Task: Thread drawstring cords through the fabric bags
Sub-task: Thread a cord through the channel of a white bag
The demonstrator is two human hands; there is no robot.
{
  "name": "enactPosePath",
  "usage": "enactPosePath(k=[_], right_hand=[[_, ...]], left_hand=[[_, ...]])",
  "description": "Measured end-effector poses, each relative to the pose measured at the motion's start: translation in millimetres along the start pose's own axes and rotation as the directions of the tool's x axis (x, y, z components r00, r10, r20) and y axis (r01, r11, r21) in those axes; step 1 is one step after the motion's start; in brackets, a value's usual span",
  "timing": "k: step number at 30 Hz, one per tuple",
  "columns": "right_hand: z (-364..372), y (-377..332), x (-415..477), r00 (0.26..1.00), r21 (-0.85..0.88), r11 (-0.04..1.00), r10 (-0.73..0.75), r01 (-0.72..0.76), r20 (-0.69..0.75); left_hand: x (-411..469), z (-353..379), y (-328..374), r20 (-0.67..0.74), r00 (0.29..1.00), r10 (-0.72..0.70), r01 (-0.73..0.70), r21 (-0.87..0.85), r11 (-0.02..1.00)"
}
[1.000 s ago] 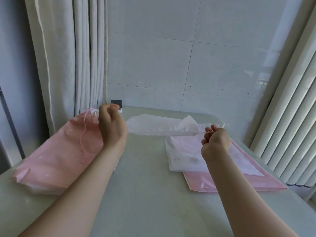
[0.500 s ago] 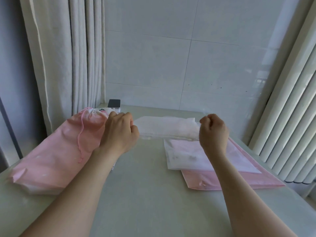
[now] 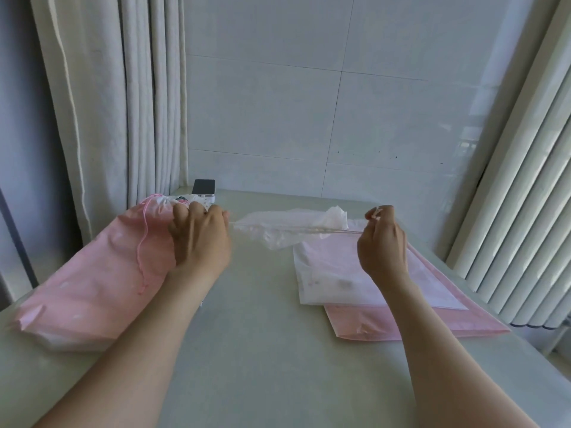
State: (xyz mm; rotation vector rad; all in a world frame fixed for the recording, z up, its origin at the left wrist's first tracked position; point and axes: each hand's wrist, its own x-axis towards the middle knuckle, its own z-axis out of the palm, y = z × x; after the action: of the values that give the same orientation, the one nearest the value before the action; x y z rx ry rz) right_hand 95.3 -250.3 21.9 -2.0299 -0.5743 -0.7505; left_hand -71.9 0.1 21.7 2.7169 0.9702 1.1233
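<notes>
While the white bag (image 3: 287,231) hangs bunched just above the table (image 3: 265,335) at about 12 o'clock, stretched between both hands, the left hand (image 3: 200,239) has its fingers (image 3: 193,213) curled round the bag's left end, though the grip itself is hidden behind the knuckles. The right hand (image 3: 383,242) pinches the pale cord (image 3: 340,232) between thumb and forefinger, and the cord runs taut from the bag's gathered right end. This fabric looks thin, light and limp; I judge it will crumple and slide along the cord rather than resist, so the hold belongs on the hem channel at one end. The cord is thin and probably slippery, best pinched close to its tip and drawn straight, since a sideways tug could bunch the channel or tear the weave. Counting bags: one white in hand, one stuffed pink bag (image 3: 92,273) at 9 o'clock, and a flat pile at 3 o'clock showing one white sheet bag (image 3: 333,282) on one flat pink bag (image 3: 417,325); whether more lie between them I cannot tell. Two cords show, the pale one and a pink cord (image 3: 143,251) trailing over the stuffed bag. One dark phone (image 3: 203,186) lies at 11 o'clock.
</notes>
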Motion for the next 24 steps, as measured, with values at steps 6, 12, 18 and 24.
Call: enactPosePath(k=[6, 12, 18, 24], right_hand=[[-2.1, 21.4, -1.0, 0.976, -0.232, 0.952, 0.212, -0.198, 0.038], [6.3, -4.4, -9.6, 0.944, -0.423, 0.904, 0.192, -0.063, 0.268], [5.5, -28.5, -14.8, 0.874, -0.444, 0.896, 0.223, -0.01, 0.431], [2.2, -51.5, -23.5, 0.766, -0.108, 0.99, 0.141, -0.094, 0.627]], left_hand=[[-1.0, 2.0, -3.4, -0.035, 0.998, -0.047, 0.05, 0.101, 0.994], [-7.2, -1.3, 18.2, 0.15, 0.985, 0.088, -0.099, 0.065, 0.993], [-11.2, -0.1, 20.0, 0.279, 0.946, 0.166, -0.217, 0.163, 0.962], [-12.5, -2.9, 27.3, 0.257, 0.954, 0.157, -0.19, 0.109, 0.976]])
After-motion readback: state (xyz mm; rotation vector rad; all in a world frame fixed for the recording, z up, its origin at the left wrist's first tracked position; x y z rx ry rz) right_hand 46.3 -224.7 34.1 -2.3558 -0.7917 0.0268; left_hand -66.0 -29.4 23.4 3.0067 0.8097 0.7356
